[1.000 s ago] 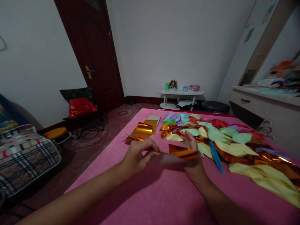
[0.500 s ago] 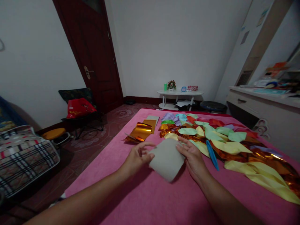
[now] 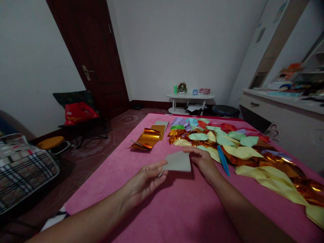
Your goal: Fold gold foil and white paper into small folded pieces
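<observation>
A grey sheet of paper [image 3: 177, 162] is held between my two hands, just above the pink cloth. My left hand [image 3: 148, 179] pinches its left edge between thumb and fingers. At the right edge, my right hand [image 3: 201, 161] grips it, with its thumb partly hidden. Beyond my left hand lies a stack of shiny gold foil paper [image 3: 148, 137], its top sheet curling up. A second grey sheet [image 3: 162, 124] lies past the foil. Right of my right hand rests a blue pointed tool [image 3: 223, 161], its kind unclear.
Folded paper pieces [image 3: 241, 152] in yellow, green, purple, red and gold spread over the right of the pink-covered table [image 3: 167, 212]. Further off are a white side table [image 3: 191, 96], a chair with a red bag [image 3: 79, 113], and a cabinet [image 3: 283, 108] at right.
The grey sheet has tilted flatter and now shows a narrower face. My left hand has turned, with its fingers extended under the edge. The view has shifted slightly.
</observation>
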Demonstrator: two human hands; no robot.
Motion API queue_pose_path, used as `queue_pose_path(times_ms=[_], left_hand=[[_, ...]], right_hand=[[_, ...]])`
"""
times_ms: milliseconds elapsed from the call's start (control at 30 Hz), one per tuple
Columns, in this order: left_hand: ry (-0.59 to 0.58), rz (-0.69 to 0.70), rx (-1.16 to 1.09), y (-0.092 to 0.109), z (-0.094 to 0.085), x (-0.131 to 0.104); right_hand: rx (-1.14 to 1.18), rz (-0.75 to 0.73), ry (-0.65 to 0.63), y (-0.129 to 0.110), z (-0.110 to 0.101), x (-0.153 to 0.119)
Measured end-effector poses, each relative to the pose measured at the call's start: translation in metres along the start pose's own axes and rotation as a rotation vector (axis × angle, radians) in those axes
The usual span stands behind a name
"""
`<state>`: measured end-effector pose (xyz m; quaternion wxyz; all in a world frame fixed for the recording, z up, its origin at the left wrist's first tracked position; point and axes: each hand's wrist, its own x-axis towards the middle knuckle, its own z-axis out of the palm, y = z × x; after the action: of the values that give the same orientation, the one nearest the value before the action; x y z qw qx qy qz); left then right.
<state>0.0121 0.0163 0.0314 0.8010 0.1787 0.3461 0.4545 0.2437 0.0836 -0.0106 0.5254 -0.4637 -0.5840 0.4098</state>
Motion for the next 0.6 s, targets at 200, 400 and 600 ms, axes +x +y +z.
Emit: queue_pose_path(times_ms=[200,400,600], left_hand=[[0.032,0.034,-0.028,0.001,0.003,-0.002],[0.057,0.061,0.016,0.002,-0.001,-0.002],[0.094,0.281,0.132,0.003,-0.011,0.004]], right_hand=[[-0.394,-0.402,-0.023,-0.009,0.010,-0.005],[-0.512,-0.610,0.095,-0.022,0.012,-0.015],[-0.243,-0.340,0.286,-0.032,0.019,-0.023]])
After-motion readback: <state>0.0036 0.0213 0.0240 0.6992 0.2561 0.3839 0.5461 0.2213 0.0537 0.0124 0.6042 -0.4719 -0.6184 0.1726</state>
